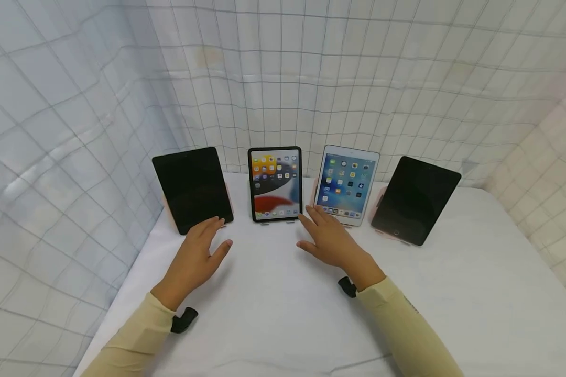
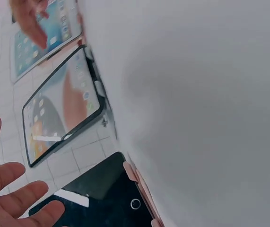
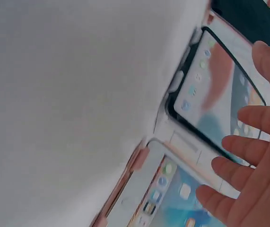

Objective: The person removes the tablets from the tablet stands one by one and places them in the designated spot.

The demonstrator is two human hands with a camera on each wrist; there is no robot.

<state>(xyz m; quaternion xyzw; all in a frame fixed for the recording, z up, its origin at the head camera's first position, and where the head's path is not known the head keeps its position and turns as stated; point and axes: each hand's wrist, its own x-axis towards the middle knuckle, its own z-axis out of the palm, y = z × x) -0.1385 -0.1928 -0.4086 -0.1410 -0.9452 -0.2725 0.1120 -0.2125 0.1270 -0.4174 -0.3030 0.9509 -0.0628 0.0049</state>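
Four tablets lean on pink or clear stands in a row. In the head view the far-left tablet [image 1: 193, 188] has a dark screen. Beside it a black-framed tablet [image 1: 275, 183] shows a lit home screen, then comes a white tablet [image 1: 346, 183] with blue wallpaper, also lit. At the right end stands another dark tablet [image 1: 415, 201]. My left hand [image 1: 198, 256] is nearest the far-left tablet, fingers spread and holding nothing. The right hand [image 1: 327, 235], also with extended fingers and nothing held, overlaps the lower left corner of the white tablet in the head view.
A white cloth covers the table [image 1: 264, 309]. Behind and to both sides hangs a white sheet with a grid pattern [image 1: 273, 78]. Black wrist mounts [image 1: 184, 320] sit below each wrist, at the ends of the pale yellow sleeves [image 1: 137, 335].
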